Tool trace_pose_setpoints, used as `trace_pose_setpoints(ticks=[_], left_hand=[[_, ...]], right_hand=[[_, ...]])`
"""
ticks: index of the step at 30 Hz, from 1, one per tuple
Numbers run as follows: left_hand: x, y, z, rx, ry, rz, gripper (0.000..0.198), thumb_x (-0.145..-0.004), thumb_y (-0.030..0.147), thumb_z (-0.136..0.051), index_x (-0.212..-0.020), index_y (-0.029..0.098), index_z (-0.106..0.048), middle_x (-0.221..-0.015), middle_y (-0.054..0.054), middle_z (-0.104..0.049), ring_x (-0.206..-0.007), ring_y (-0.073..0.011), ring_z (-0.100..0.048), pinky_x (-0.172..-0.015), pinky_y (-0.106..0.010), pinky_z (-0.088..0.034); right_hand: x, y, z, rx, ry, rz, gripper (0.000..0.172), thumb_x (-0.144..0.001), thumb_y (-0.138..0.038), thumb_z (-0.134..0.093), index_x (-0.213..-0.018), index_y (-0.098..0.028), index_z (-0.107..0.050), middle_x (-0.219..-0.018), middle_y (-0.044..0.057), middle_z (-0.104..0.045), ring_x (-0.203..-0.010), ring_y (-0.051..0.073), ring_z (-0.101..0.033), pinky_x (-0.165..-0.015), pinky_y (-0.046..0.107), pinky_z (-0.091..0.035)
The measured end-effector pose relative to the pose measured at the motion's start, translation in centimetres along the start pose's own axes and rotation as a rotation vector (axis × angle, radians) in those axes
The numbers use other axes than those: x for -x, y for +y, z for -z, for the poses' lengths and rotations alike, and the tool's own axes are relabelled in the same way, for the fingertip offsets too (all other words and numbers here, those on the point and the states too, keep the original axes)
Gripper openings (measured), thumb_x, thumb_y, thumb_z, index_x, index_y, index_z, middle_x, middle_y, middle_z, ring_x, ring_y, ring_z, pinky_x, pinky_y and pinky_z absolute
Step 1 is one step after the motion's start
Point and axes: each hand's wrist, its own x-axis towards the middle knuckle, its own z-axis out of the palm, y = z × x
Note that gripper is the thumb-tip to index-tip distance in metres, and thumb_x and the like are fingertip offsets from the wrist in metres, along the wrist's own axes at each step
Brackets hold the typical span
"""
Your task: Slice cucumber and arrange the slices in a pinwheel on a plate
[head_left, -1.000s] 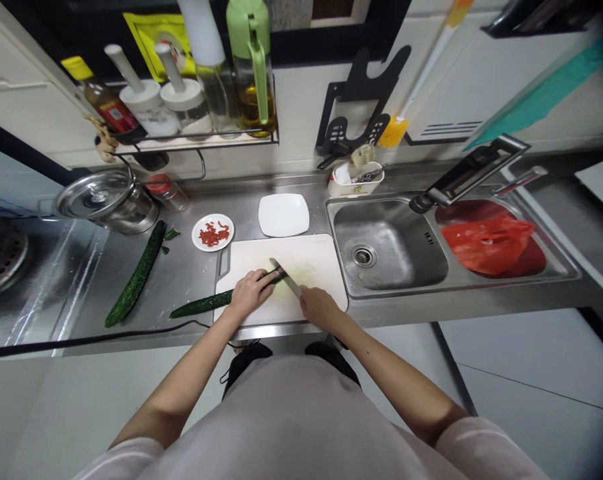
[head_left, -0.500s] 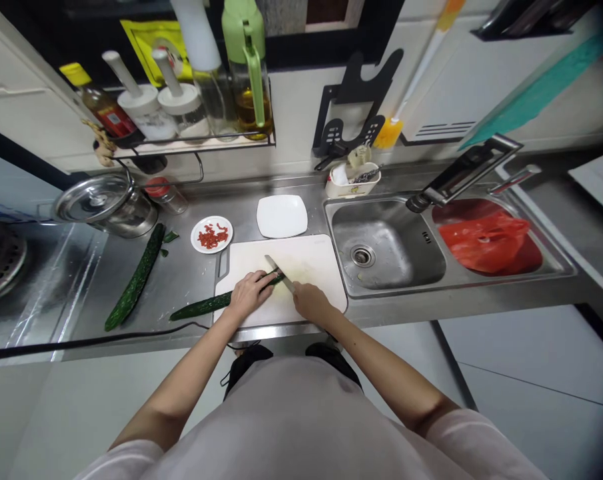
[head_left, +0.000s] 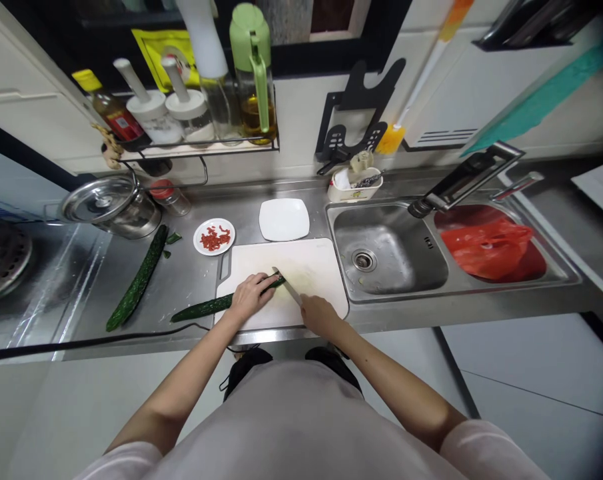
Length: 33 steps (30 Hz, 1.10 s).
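Note:
My left hand (head_left: 250,295) presses down on a long green cucumber (head_left: 201,309), its fingers closed over the right part. The cucumber lies slantwise across the white cutting board (head_left: 311,257), its left end sticking out over the steel counter. In my right hand (head_left: 321,315) is a kitchen knife (head_left: 292,291), gripped by the handle. The blade slants up and left, and its tip part lies at the cucumber's right end, close to my left fingertips. A second cucumber (head_left: 138,280) rests on the counter at left, beside small green scraps (head_left: 173,238).
Behind the board stand a small plate (head_left: 200,241) of chopped red pieces and a white square plate (head_left: 284,220). At right is a sink (head_left: 396,257) with a red plastic bag (head_left: 488,247) in its second basin. A lidded pot (head_left: 108,203) and a black cord (head_left: 106,341) are at left.
My right hand has drawn the knife back toward me and to the right, so less blade reaches past the cucumber. The left hand still holds the cucumber. The view has shifted slightly.

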Motion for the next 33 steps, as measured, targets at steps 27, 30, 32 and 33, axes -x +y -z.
trace_pose_setpoints(ticks=[27,30,32,33], left_hand=[[-0.1,-0.1,-0.1,-0.009,0.013,-0.016,0.039,-0.093,0.037,-0.048,-0.131,0.033,-0.054,-0.113,-0.003,-0.061,-0.099,-0.0172,-0.057,-0.084,-0.029,-0.049],[-0.1,-0.1,0.0,-0.001,0.017,-0.010,0.039,-0.092,0.037,-0.049,-0.131,0.033,-0.054,-0.112,-0.003,-0.061,-0.099,-0.0172,-0.057,-0.084,-0.029,-0.049],[-0.1,0.0,0.1,-0.002,0.017,-0.007,0.040,-0.092,0.037,-0.049,-0.131,0.033,-0.054,-0.112,-0.003,-0.061,-0.099,-0.0172,-0.057,-0.084,-0.029,-0.049],[-0.1,0.0,0.1,-0.005,0.017,-0.006,0.040,-0.092,0.037,-0.048,-0.132,0.033,-0.054,-0.112,-0.003,-0.061,-0.099,-0.0172,-0.057,-0.085,-0.029,-0.049]], right_hand=[[-4.4,-1.1,-1.3,-0.007,0.099,0.028,0.031,-0.092,-0.014,-0.034,-0.115,-0.011,-0.054,-0.102,0.017,-0.066,-0.096,0.024,-0.064,-0.081,0.034,-0.047],[-4.5,-1.1,-1.4,-0.002,0.105,0.024,0.030,-0.092,-0.014,-0.034,-0.114,-0.012,-0.055,-0.100,0.016,-0.067,-0.096,0.024,-0.064,-0.081,0.033,-0.047],[-4.6,-1.1,-1.6,0.001,0.118,0.026,0.029,-0.092,-0.015,-0.034,-0.113,-0.012,-0.055,-0.098,0.016,-0.067,-0.095,0.024,-0.065,-0.079,0.033,-0.047],[-4.7,-1.1,-1.8,0.001,0.128,0.026,0.029,-0.092,-0.015,-0.034,-0.112,-0.012,-0.055,-0.098,0.016,-0.067,-0.094,0.023,-0.065,-0.079,0.032,-0.047]])
